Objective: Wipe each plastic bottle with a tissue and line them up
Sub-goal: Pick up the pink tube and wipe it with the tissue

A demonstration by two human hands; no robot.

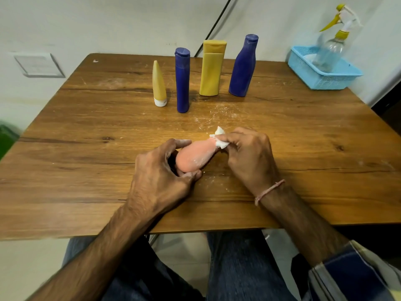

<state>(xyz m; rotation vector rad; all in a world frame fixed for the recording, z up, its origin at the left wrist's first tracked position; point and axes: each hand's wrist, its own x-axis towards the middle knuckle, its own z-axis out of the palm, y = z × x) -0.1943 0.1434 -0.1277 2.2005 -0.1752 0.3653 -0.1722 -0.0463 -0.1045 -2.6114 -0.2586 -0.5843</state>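
A pink plastic bottle (195,156) lies tilted over the near middle of the wooden table (86,135), dusted with white powder. My left hand (160,177) grips its wide base. My right hand (249,157) presses a white tissue (220,139) around its narrow top end. Standing in a row at the back are a yellow tube (159,84) on its white cap, a slim blue bottle (182,80), a yellow flat bottle (212,68) and a curved blue bottle (244,66).
A light blue basket (321,78) at the back right corner holds a clear spray bottle (332,48) with a yellow trigger. White powder smears mark the table in front of the row. A black cable runs up the wall behind.
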